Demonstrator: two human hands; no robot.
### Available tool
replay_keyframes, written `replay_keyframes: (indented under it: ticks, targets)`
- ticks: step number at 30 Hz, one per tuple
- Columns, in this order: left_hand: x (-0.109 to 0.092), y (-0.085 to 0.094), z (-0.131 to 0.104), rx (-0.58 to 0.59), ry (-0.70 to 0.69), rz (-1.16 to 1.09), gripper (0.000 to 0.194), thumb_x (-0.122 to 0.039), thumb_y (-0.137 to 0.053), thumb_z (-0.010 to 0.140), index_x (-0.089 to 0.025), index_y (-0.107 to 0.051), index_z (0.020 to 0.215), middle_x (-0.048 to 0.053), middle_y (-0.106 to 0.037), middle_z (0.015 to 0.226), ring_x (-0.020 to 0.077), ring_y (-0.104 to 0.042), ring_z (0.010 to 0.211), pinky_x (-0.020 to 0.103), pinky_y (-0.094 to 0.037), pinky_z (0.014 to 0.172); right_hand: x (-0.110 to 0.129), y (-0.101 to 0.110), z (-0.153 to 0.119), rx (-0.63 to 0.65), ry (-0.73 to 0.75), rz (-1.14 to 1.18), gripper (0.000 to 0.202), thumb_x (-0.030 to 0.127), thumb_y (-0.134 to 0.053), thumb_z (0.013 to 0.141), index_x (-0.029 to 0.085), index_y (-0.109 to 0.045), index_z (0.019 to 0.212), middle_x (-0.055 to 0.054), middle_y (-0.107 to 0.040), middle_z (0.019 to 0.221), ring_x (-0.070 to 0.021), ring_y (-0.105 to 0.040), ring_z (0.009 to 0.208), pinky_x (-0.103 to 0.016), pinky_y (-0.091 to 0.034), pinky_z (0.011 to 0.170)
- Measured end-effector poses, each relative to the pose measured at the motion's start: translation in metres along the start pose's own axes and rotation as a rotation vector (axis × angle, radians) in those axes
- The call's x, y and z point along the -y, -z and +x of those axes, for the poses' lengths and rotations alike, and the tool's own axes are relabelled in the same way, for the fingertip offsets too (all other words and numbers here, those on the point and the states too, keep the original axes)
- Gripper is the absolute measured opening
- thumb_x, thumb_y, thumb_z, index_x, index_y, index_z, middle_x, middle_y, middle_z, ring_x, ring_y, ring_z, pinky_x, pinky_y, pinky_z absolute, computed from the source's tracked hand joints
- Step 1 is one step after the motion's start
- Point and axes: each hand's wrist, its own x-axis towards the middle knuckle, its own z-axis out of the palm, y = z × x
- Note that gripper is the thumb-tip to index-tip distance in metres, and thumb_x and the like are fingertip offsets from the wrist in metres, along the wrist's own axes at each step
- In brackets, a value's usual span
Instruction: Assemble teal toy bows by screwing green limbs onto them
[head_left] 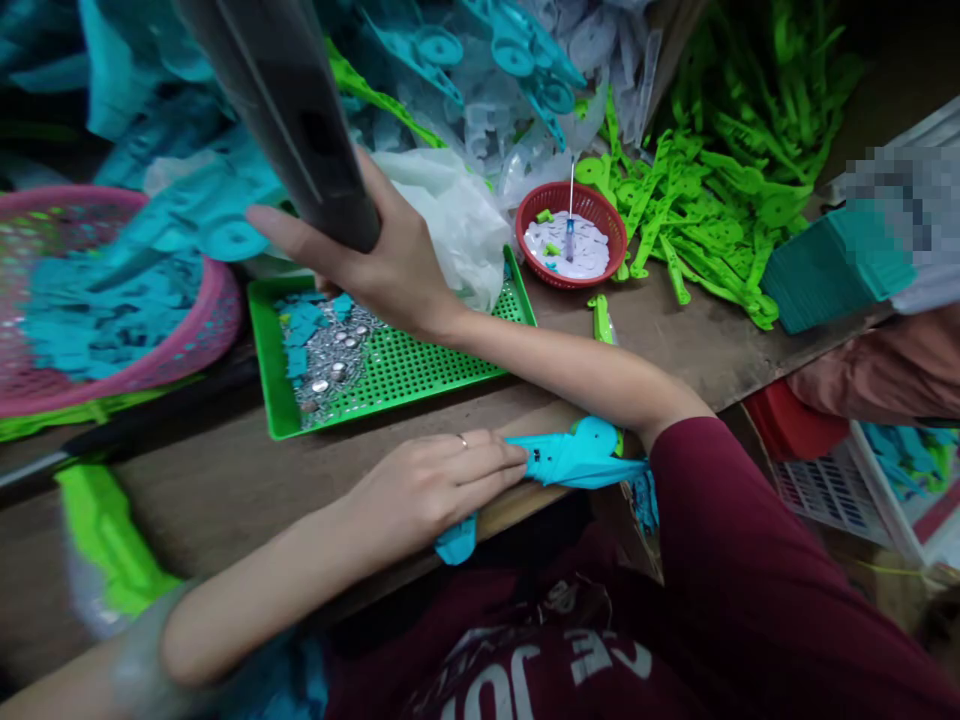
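Note:
My left hand [431, 480] is closed on a bright blue plastic clip [577, 455] at the wooden bench's front edge. Its round end sticks out to the right, and a blue tip shows below my palm. Higher up, my right hand [401, 255] is around the lower end of a thick dark grey tool [300, 110] with a black slot in its side. My thumb stretches out to the left, while the other fingertips are mostly hidden. Below this hand lies a green perforated tray [435, 370] with small metal parts [337, 370] and blue plastic pieces [300, 330].
A pink basket [217, 310] of blue pieces stands left. A red bowl [611, 235] holds pale pieces and an upright screwdriver [571, 230]. Green clips [690, 210] are heaped at the back right, near a teal stack [832, 265]. Another person's sleeve [877, 370] shows at right.

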Motion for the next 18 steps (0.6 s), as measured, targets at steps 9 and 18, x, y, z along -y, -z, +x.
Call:
replay_keyframes:
  ticks: [9,18]
  targets:
    - [-0.005,-0.006,-0.008,-0.039,0.019,-0.017,0.043,-0.010,-0.033,0.104,-0.014,-0.049,0.144,0.011,-0.074,0.119,0.0187,-0.067,0.115,0.034,-0.056,0.101,0.015,0.004,-0.008,-0.007,0.088,-0.022,0.028,0.050,-0.056,0.088,0.024,-0.046,0.093,0.008,-0.050,0.084,-0.0069,-0.058,0.073,-0.020,-0.052,0.074]
    - [-0.015,-0.005,0.004,-0.084,0.032,0.160,0.034,-0.009,-0.035,0.102,-0.011,-0.059,0.126,0.010,-0.075,0.108,0.0201,-0.070,0.102,0.033,-0.059,0.090,0.022,0.004,-0.011,-0.036,0.081,-0.204,0.018,0.039,-0.056,0.091,0.027,-0.043,0.087,0.009,-0.050,0.081,-0.0081,-0.057,0.082,-0.017,-0.052,0.079]
